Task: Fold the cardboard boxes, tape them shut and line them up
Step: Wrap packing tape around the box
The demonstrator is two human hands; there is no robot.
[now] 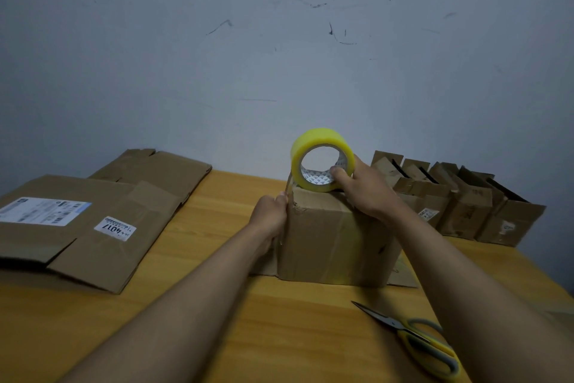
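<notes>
Right grip (363, 190) holds yellow tape roll (323, 159) atop brown folded box (335, 243).

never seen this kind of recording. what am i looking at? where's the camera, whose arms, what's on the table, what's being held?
There is no machine here: it is a person's two bare arms. The single picture comes from a wide-angle camera worn on their head, looking forward and down.

On the wooden table stands a folded cardboard box. The right hand holds a yellow tape roll on top of it, thumb inside the core. The left hand has a grip on the free tape end at the box's upper left edge.

To the left lie flattened boxes, still unfolded. At the right, a row of folded boxes stands along the wall. Scissors lie near the right forearm.
</notes>
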